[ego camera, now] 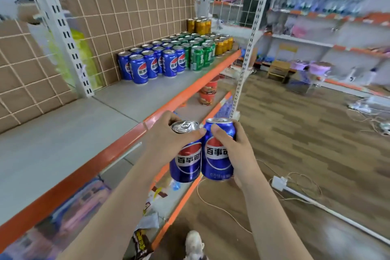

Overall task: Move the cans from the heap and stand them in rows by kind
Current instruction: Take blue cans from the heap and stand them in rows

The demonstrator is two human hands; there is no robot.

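The left hand [166,139] grips a blue can [185,164] near its top, and the right hand [238,154] grips a second can [217,160] round its side. Both are held roughly upright, touching, in the air just off the shelf [84,133] edge. Farther along the shelf stand rows of blue cans [152,63], then green cans [198,53], then gold cans [224,44]

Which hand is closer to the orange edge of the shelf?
Left. The left hand, gripping one blue can, is just beside the orange shelf edge; the right hand, gripping the other blue can, is farther out, over the floor.
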